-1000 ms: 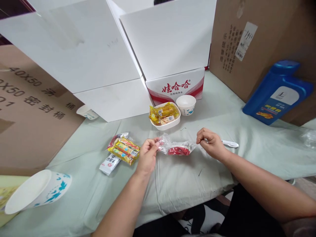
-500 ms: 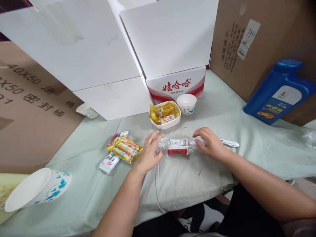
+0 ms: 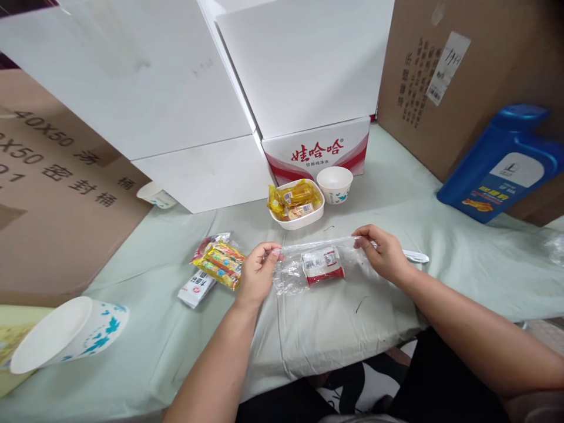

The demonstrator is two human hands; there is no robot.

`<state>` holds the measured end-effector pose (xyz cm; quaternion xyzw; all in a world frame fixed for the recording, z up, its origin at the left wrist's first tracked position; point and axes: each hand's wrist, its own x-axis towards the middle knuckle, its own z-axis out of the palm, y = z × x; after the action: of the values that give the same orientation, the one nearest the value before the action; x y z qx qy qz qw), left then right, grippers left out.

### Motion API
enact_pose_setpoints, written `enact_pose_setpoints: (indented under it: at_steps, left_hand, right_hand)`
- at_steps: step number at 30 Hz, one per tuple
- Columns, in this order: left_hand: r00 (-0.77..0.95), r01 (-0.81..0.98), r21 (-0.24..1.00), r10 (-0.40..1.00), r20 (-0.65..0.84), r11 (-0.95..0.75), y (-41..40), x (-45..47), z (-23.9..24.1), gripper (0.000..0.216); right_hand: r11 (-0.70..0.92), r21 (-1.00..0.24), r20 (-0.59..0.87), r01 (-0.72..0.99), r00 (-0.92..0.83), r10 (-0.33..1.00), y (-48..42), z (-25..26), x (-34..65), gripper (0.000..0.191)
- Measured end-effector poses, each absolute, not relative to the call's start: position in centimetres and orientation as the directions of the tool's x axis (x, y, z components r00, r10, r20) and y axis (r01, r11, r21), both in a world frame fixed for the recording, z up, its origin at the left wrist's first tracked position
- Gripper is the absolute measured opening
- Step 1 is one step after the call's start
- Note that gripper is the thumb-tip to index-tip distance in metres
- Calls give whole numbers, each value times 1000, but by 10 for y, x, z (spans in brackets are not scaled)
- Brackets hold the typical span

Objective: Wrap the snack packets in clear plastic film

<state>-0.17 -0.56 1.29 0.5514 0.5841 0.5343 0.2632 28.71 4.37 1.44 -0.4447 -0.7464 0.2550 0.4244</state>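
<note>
Between my hands stretches a sheet of clear plastic wrap, its far edge pulled taut. My left hand pinches the wrap's left corner between thumb and fingers. The right corner is pinched by my right hand. Within the wrap lies a small white and red snack packet with a barcode on it. Just left of my left hand, several snack packets lie in a pile, a yellow one on top of a white one. A white utility knife lies beyond my right wrist, partly hidden by it.
A white bowl of yellow-wrapped snacks stands beside a paper cup at the back. White boxes and brown cartons wall the table. At right leans a blue bottle; a larger paper cup is at near left.
Both hands have closed on the wrap's corners and drawn its far edge taut. The wrap has opened out around the white and red packet, which has tilted slightly.
</note>
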Motion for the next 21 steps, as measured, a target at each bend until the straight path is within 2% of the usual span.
enact_pose_setpoints:
  at_steps: [7, 12, 15, 16, 18, 20, 21]
  left_hand:
    - [-369, 195, 954, 884, 286, -227, -5, -1, 16, 22]
    - [-423, 193, 975, 887, 186, -112, 3, -4, 10, 24]
    - [-477, 262, 964, 861, 176, -52, 6, -9, 5, 21]
    - [-518, 321, 945, 823, 232, -64, 6, -10, 4, 21]
    - [-562, 503, 852, 695, 449, -143, 3, -11, 6, 24]
    - [-461, 684, 688, 587, 665, -243, -3, -7, 10, 21]
    - [-362, 741, 609, 596, 716, -282, -6, -4, 13, 17]
  right_hand:
    - [441, -832, 423, 337, -130, 897, 52, 18, 291, 16]
    - [377, -805, 441, 459, 36, 897, 70, 17, 304, 15]
    - [438, -691, 575, 575, 72, 815, 71, 20, 307, 13]
    - [484, -640, 637, 597, 60, 769, 68, 21, 306, 13]
    - [613, -529, 746, 587, -23, 666, 59, 24, 300, 12]
    - [759, -421, 786, 496, -219, 578, 49, 26, 292, 15]
    - [817, -379, 767, 435, -346, 540, 46, 26, 288, 17]
